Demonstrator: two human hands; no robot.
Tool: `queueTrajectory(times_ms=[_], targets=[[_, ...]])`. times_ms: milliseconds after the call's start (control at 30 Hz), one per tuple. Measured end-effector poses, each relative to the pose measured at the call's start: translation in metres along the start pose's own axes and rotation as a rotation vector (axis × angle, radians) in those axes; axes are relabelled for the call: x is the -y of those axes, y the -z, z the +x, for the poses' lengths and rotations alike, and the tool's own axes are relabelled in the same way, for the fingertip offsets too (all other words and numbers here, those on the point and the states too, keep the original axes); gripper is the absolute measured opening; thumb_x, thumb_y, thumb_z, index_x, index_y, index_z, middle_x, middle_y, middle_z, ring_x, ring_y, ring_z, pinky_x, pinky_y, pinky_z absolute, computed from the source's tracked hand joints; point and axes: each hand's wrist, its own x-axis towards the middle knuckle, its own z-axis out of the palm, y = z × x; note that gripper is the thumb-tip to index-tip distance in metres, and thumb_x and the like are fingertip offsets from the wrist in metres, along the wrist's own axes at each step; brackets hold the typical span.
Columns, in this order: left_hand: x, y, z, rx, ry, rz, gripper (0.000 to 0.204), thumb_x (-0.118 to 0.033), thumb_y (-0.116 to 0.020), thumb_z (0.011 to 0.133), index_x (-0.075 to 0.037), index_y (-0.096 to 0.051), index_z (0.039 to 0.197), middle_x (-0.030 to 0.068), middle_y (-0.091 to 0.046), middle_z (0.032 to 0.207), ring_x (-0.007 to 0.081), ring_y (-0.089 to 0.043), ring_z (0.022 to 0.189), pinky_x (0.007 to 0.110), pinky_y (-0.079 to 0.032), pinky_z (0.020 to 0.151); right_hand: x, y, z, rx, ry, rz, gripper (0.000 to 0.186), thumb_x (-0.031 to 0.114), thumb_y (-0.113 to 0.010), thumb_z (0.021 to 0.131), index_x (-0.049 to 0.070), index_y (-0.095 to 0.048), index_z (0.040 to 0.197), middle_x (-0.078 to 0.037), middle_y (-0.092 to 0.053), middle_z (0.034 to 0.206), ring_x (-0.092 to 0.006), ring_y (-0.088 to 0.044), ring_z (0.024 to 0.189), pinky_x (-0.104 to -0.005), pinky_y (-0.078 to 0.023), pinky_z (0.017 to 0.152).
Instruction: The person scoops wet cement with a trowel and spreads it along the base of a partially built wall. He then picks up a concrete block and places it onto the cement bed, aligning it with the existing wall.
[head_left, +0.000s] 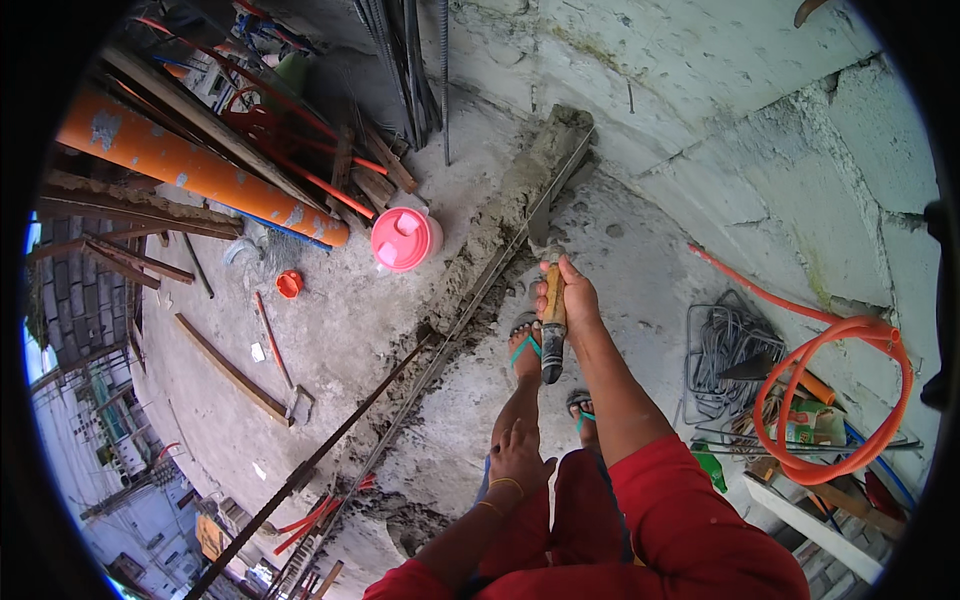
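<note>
Now, right grip (575, 295): clamped round the wooden handle of a trowel (554, 308), thumb toward the blade end.
Trowel: held in the right grip, dark butt toward the person, blade (539, 220) just beyond the fingers at the near side of the mortar ridge (515, 195); whether metal meets mortar, I cannot tell.
Mortar ridge: ahead and to the left of the right grip, its long axis slanting from far right to near left, across the line of the trowel; the right grip is clearly the nearer hand.
Left grip (520, 460): holding nothing, fingers loosely spread at the left knee, behind and to the left of the right grip.
Rusty bar (312, 466): well to the left of the right grip and nearer the person, its far end at the ridge.
Pink bucket (405, 240): left of the right grip, beyond the ridge, lid on.
Orange hose (850, 328): coiled, well to the right of the right grip.
Sandals (525, 345): on the feet, just behind the right grip.
Count: one trowel, one ridge, one rusty bar, one bucket, one hose, two sandals; the steel rods (395, 60) far ahead and left are too bunched to number.
</note>
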Motion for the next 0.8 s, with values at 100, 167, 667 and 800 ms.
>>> queueTrajectory(times_ms=[100,167,667,800], targets=[[-0.003,-0.016,-0.011,-0.009,0.029,-0.015,0.091,-0.054,-0.078,0.093,-0.009,-0.045,0.165,0.0197,-0.029,0.179,0.0430,-0.032,0.163,0.060,-0.036,0.127,-0.021,-0.002,0.004,-0.046,0.096,0.097,0.049,0.059,-0.050,0.114,0.013,-0.059,0.127,-0.004,-0.062,0.080,-0.0195,-0.059,0.061,-0.0397,-0.049,0.056],[-0.005,-0.030,-0.018,-0.067,0.047,-0.019,0.091,-0.055,-0.078,0.093,-0.004,-0.047,0.163,0.0187,-0.027,0.180,0.0434,-0.032,0.163,0.059,-0.038,0.126,-0.048,-0.006,0.001,0.022,-0.032,0.112,0.048,0.057,-0.050,0.114,0.012,-0.059,0.126,-0.005,-0.062,0.080,-0.0216,-0.060,0.060,-0.0412,-0.050,0.056],[0.112,-0.320,-0.209,-0.317,0.261,-1.124,0.074,-0.048,-0.070,0.104,0.000,-0.055,0.157,0.0254,-0.061,0.156,0.0386,-0.062,0.142,0.043,-0.048,0.121,-0.029,0.155,-0.313,0.287,-0.032,-1.107,0.033,0.032,-0.065,0.111,0.012,-0.058,0.137,-0.003,-0.064,0.087,-0.0151,-0.063,0.064,-0.0313,-0.054,0.054],[0.137,-0.445,-0.326,-0.504,0.540,-1.232,0.064,-0.043,-0.067,0.106,0.005,-0.063,0.148,0.0267,-0.069,0.146,0.0375,-0.066,0.137,0.043,-0.051,0.116,-0.028,0.170,-0.360,0.253,-0.040,-1.467,0.033,0.014,-0.069,0.106,0.011,-0.058,0.138,-0.002,-0.063,0.086,-0.0128,-0.063,0.067,-0.0313,-0.056,0.054]])
